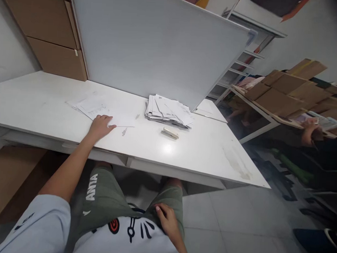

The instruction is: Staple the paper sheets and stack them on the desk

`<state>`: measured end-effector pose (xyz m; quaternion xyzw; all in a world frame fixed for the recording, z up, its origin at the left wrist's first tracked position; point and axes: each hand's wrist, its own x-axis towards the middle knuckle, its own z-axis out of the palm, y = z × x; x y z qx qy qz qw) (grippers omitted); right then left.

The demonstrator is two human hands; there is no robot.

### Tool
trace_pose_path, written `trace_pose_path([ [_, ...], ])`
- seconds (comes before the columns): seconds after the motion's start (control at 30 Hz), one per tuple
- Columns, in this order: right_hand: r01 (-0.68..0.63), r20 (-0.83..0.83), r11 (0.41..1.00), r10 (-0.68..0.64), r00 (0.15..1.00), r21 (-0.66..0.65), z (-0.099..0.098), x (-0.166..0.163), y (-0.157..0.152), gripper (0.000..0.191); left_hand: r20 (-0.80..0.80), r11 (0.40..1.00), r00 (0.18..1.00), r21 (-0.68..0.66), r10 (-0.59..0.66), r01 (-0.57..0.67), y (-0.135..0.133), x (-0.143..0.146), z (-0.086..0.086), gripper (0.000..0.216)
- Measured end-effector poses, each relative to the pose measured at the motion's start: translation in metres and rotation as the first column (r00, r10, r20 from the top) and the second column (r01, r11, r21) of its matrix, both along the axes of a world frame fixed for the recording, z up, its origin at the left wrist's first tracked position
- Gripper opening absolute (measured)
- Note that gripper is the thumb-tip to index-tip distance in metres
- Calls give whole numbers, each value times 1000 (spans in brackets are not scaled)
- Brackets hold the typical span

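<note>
On the white desk, my left hand lies palm down at the near edge of some white sheets of paper. Its fingers are stretched out, with the thumb apart, and the hand grasps nothing. My right hand rests on my thigh over the green shorts, loosely bent and holding nothing that shows. A pale stapler lies to the right of the sheets. Just behind it sits a thick, uneven stack of papers, the top sheets askew.
A large whiteboard stands along the back of the desk. Brown boxes are stacked at the back left. On the right, another table bears several cardboard boxes, and another person's hand is at its edge.
</note>
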<state>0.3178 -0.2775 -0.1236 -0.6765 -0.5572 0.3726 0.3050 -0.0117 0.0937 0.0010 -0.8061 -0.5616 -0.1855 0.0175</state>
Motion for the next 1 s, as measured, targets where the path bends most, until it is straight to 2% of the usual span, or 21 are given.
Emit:
trace_pose_path([
  [0.17,-19,125,998,27,992,-67,10,9,-2,47,4,976,976,18,-217,217,-12,5,12,47],
  [0.27,30,96,999,-25,995,-45,15,14,-11,46,16,953,953,42,-302,301,-17,9,15,40],
  [0.33,77,54,997,-77,996,-10,15,14,-17,48,12,956,959,80,-284,282,-21,11,16,39],
  [0.47,117,15,992,-117,993,42,9,4,-17,49,31,979,990,160,-136,129,-27,10,18,31],
  [0.57,125,-34,982,-122,992,145,18,-3,-2,45,70,982,993,168,-95,82,-26,8,19,24],
  [0.63,150,-72,952,-136,988,266,35,-2,14,42,109,988,992,149,-62,45,-24,7,18,20],
  [0.73,146,-81,872,-122,989,467,74,6,50,34,115,997,993,74,20,-28,-27,9,12,14],
  [0.83,72,-18,786,-76,997,614,110,14,97,31,88,998,995,-44,41,-38,-37,12,5,27],
  [0.93,-64,104,768,-4,995,637,129,9,150,32,98,994,995,-104,-22,33,-49,14,2,47],
  [1.0,-183,201,777,74,977,602,133,-2,186,34,97,989,990,-102,-97,107,-57,15,0,47],
])
